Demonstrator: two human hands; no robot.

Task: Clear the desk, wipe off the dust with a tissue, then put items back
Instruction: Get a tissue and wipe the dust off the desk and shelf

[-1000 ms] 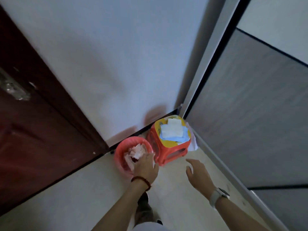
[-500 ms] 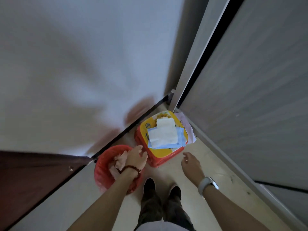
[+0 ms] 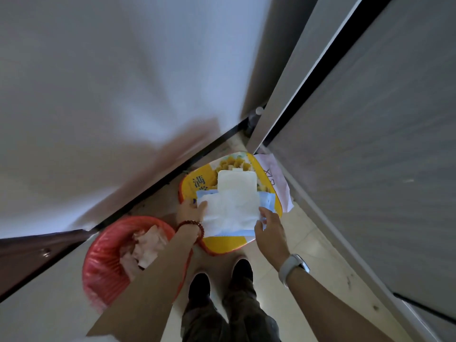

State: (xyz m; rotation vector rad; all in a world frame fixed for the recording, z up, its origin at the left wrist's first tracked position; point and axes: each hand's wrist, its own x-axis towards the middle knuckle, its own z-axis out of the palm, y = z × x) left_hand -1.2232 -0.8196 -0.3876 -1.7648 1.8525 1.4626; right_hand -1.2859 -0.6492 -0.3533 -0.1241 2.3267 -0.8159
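A white and blue pack of tissues lies on a stool with a yellow printed top in the corner of the floor. My left hand touches the pack's left edge with fingers on the white sheet. My right hand pinches its right edge; a white watch is on that wrist. Left of the stool stands a red waste basket with crumpled used tissues inside. My left forearm crosses over the basket's rim.
A white wall rises ahead, a grey panel on the right, a dark wooden door at the left. A pink paper lies behind the stool. My shoes stand on the pale tiled floor.
My left hand left the red basket and moved right to the tissue pack. My right hand moved forward onto the pack's right edge. The view dropped closer to the stool.
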